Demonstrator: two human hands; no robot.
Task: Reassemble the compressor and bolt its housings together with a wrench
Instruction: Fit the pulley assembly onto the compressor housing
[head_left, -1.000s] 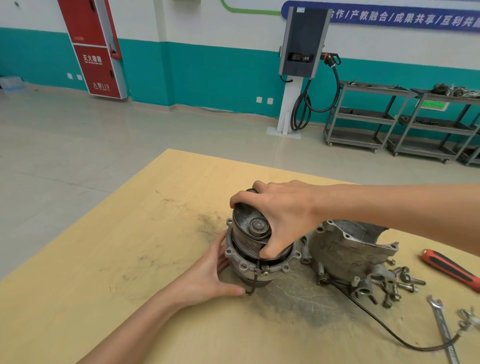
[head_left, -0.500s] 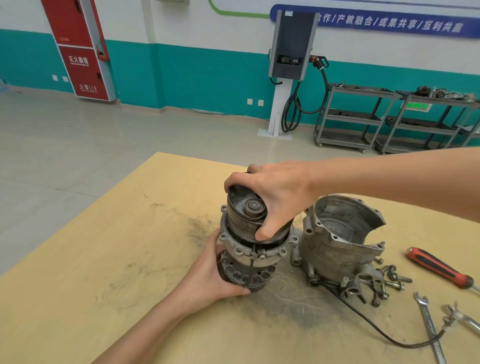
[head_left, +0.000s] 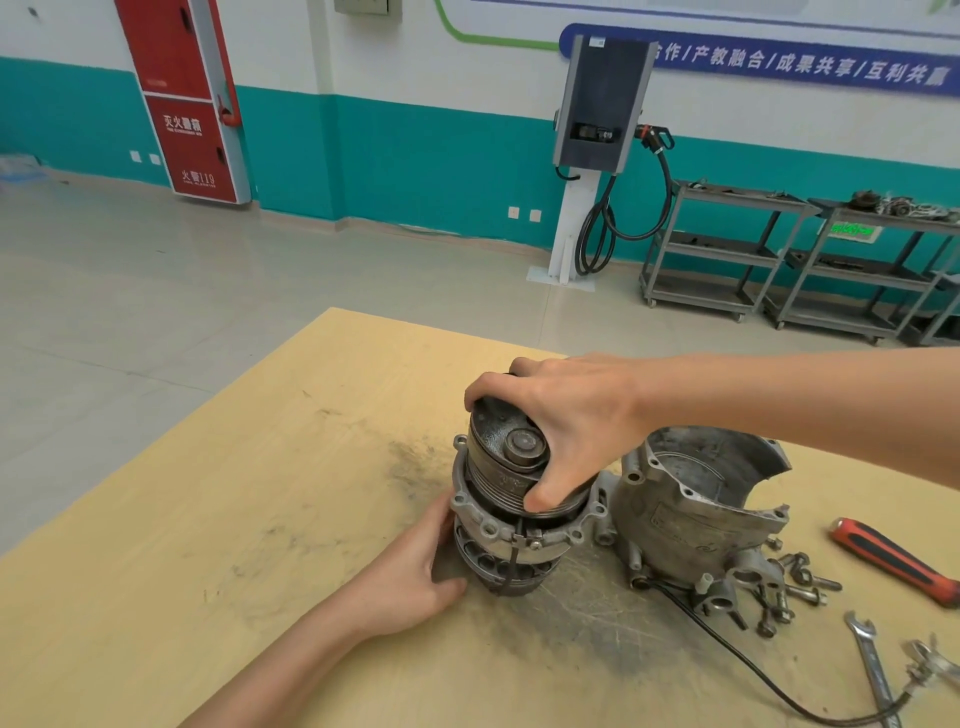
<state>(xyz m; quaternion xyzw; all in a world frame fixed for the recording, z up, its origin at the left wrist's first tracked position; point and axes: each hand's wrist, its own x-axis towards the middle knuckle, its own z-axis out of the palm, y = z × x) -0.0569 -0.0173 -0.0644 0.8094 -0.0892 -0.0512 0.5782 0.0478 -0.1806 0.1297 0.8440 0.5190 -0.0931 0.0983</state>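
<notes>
The compressor's front part (head_left: 511, 525), a grooved pulley on a flanged housing with a cylinder block under it, stands upright mid-table. My right hand (head_left: 566, 426) grips the pulley from above, thumb on its front rim. My left hand (head_left: 415, 577) holds the lower block from the left side. The open aluminium rear housing (head_left: 696, 514) lies just right of it, a black cable (head_left: 753, 675) trailing from its base. Several bolts (head_left: 795, 577) lie by the housing. A wrench (head_left: 872, 665) lies at the lower right.
A red-handled screwdriver (head_left: 893, 561) lies at the right edge of the wooden table (head_left: 208, 571). A second metal tool (head_left: 930, 660) sits beside the wrench. Beyond the table are the floor, a charging post (head_left: 597, 135) and grey shelf carts (head_left: 727, 260).
The front part has been raised off the table, exposing the cylinder block beneath the flange; my left hand shifted down onto that block. My right hand keeps its grip on the pulley.
</notes>
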